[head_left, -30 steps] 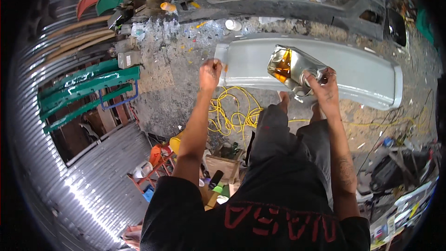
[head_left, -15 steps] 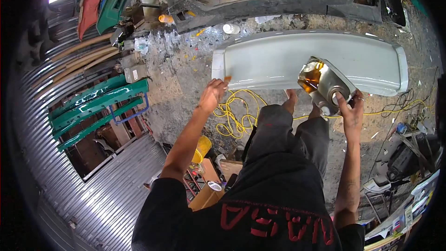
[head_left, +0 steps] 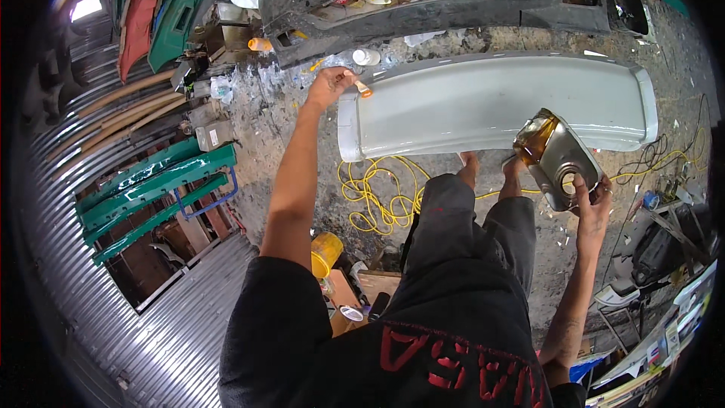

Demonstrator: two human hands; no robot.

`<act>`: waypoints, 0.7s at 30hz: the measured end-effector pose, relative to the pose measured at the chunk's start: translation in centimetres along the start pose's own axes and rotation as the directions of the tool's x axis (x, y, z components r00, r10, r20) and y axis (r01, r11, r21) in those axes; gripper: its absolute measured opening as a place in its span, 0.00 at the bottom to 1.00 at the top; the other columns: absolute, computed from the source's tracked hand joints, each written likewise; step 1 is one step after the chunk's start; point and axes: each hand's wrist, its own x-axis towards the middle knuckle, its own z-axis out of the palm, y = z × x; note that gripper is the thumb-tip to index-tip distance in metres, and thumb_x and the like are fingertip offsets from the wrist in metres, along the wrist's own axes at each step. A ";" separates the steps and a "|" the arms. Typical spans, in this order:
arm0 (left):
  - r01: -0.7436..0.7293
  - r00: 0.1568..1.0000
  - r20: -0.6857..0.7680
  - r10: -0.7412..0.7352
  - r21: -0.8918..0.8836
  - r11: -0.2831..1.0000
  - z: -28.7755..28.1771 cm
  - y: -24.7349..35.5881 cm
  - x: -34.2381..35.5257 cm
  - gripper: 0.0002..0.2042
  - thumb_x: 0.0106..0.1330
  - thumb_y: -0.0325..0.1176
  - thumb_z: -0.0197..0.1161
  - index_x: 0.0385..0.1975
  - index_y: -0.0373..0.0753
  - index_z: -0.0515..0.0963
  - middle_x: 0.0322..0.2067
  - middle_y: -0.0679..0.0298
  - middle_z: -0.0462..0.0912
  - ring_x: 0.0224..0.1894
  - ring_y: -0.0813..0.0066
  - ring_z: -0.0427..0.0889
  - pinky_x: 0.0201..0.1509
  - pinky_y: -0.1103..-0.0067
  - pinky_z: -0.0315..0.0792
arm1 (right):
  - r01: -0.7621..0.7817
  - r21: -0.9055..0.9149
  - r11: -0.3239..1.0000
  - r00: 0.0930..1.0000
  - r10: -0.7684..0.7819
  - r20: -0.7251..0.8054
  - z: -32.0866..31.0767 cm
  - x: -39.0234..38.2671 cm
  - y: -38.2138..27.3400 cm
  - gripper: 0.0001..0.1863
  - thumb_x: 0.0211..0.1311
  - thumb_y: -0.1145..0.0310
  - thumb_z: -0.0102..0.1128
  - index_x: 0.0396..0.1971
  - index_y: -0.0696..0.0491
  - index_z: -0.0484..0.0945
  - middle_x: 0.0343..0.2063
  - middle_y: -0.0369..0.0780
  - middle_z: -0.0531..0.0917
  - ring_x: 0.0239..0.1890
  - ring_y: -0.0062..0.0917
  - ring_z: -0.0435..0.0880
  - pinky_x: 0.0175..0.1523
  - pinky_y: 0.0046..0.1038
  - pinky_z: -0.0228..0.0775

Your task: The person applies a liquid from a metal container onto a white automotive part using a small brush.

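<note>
A pale grey car bumper (head_left: 483, 109) lies on the dirt ground in front of me. My left hand (head_left: 328, 87) reaches over its left end and holds a small brush (head_left: 361, 88) with an orange tip touching the bumper's corner. My right hand (head_left: 593, 200) holds a tilted metal tin (head_left: 555, 159) with amber liquid showing inside, off the bumper's near right edge. My bare feet (head_left: 487, 170) stand at the bumper's near edge.
A dark bumper (head_left: 423, 0) lies beyond, with bottles (head_left: 366, 57) beside it. Yellow cable (head_left: 377, 193) coils on the ground by my feet. Green panels (head_left: 155, 189) lean at left by a corrugated metal wall (head_left: 136, 317). A yellow container (head_left: 325, 253) sits below my arm.
My left hand has moved up from the near left edge to the far left corner of the bumper. My right hand with the tin has shifted right and lower.
</note>
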 end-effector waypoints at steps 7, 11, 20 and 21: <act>-0.040 0.917 -0.377 -0.131 -0.413 0.910 5.5 -0.4 0.9 0.07 0.65 0.30 0.63 0.35 0.33 0.84 0.27 0.65 0.86 0.29 0.79 0.81 0.36 0.80 0.75 | 0.009 -0.001 1.000 0.998 -0.009 0.057 0.9 0.4 -0.1 0.34 0.63 0.57 0.67 0.58 0.64 0.63 0.48 0.46 0.77 0.49 0.26 0.76 0.54 0.26 0.67; 0.098 0.834 -0.522 -0.179 -0.179 0.979 7.1 -2.7 1.0 0.08 0.61 0.30 0.66 0.31 0.30 0.82 0.23 0.59 0.84 0.24 0.75 0.81 0.30 0.79 0.74 | 0.059 0.007 0.998 0.996 -0.059 0.063 1.7 0.2 -0.3 0.34 0.63 0.58 0.67 0.59 0.64 0.63 0.49 0.46 0.77 0.49 0.27 0.75 0.54 0.26 0.68; 0.148 0.842 -0.537 0.047 0.314 0.938 4.1 -1.6 2.0 0.08 0.58 0.29 0.63 0.22 0.32 0.77 0.20 0.47 0.80 0.24 0.52 0.83 0.29 0.66 0.75 | 0.104 -0.008 0.995 0.994 -0.104 -0.032 1.4 -0.3 1.7 0.36 0.63 0.56 0.66 0.61 0.64 0.61 0.46 0.44 0.77 0.47 0.25 0.76 0.51 0.24 0.69; 0.154 0.890 -0.456 0.015 0.331 0.931 4.5 -2.4 2.5 0.08 0.58 0.30 0.62 0.23 0.31 0.77 0.21 0.46 0.80 0.25 0.49 0.83 0.31 0.64 0.75 | 0.103 -0.002 0.995 0.994 -0.103 -0.021 1.6 -0.3 1.4 0.36 0.63 0.56 0.66 0.61 0.64 0.61 0.46 0.44 0.77 0.47 0.25 0.76 0.51 0.24 0.69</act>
